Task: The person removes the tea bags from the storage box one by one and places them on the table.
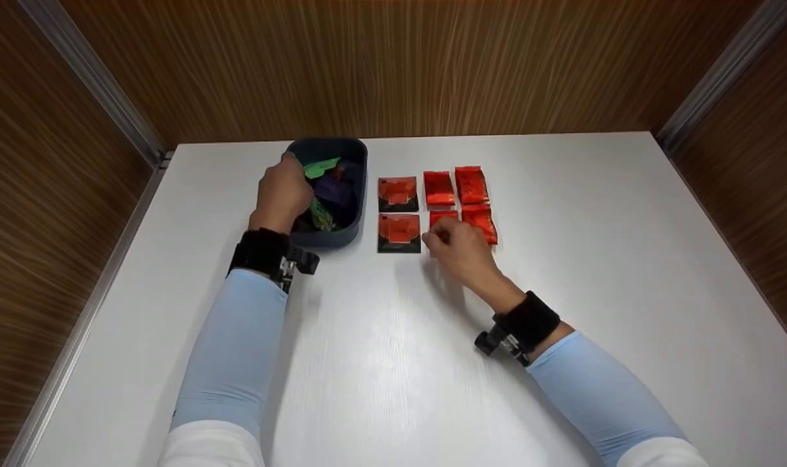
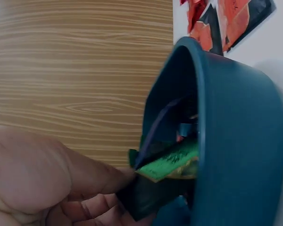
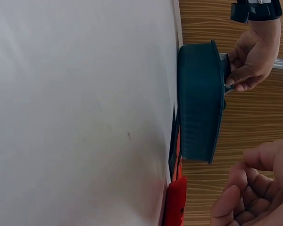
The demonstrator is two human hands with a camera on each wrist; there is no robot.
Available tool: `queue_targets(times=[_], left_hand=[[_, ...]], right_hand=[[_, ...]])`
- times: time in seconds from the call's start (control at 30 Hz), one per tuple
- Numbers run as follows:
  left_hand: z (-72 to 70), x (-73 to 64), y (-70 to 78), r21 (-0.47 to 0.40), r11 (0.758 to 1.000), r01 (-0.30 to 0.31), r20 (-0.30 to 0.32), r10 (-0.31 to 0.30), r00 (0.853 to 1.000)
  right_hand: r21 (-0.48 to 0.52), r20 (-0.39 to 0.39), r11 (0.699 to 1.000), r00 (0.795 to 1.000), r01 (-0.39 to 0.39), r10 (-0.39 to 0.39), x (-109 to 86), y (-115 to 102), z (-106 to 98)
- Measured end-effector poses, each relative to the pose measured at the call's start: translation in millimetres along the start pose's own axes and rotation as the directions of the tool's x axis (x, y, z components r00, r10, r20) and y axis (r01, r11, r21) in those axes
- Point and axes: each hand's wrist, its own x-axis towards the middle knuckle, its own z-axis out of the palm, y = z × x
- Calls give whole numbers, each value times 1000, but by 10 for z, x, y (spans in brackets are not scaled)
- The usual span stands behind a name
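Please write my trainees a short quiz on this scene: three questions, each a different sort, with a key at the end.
1. How many black-and-red packets lie on the white table?
2. True or false: the left hand pinches a dark packet at the bin.
3. Which lie nearer the bin? A: the red packets. B: the black-and-red packets.

Key: 1. Two. 2. True. 3. B.

Tabletop (image 1: 367, 363) lies free between both forearms (image 1: 234, 357), bin (image 1: 331, 239) blocking ahead left
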Motion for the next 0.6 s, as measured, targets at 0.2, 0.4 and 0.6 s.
queue_targets(times=[0.2,0.4,0.6], left_hand=[[-79,-47,75,-7,998,-58,-203,55,978],[-153,-149,212,-50,988,-147,-380,117,918],[-156,-288,380,-141,967,-213,-422,135,896]], right_hand=[[-3,-7,1000,1000,-5,5,-12,5,-13],[16,-10,1000,1000,-16,16,-27,-5,-40],[38,-10,999,1000,-20,21,-47,-47,-91]])
